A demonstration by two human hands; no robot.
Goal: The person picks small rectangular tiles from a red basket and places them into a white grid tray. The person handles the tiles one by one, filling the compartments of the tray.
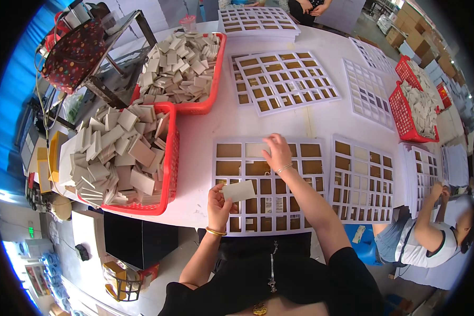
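A small pale rectangular tile [239,191] is pinched between the thumb and fingers of my left hand [219,207], over the near left part of a white grid panel [243,207]. The panel lies flat before me, and brown shows through most of its openings. My right hand [279,154] reaches across to the panel's far row. Its thumb and fingers are apart, with the fingertips at the right edge of a pale tile [256,150] that sits in one opening. Whether they touch that tile I cannot tell.
Two red baskets heaped with pale tiles stand at the left, one nearer [173,158] and one farther [216,79]. More grid panels [287,81] lie beyond, and another panel [362,179] lies right. A co-worker [432,226] handles a stack of panels at the right; red baskets [400,113] stand behind.
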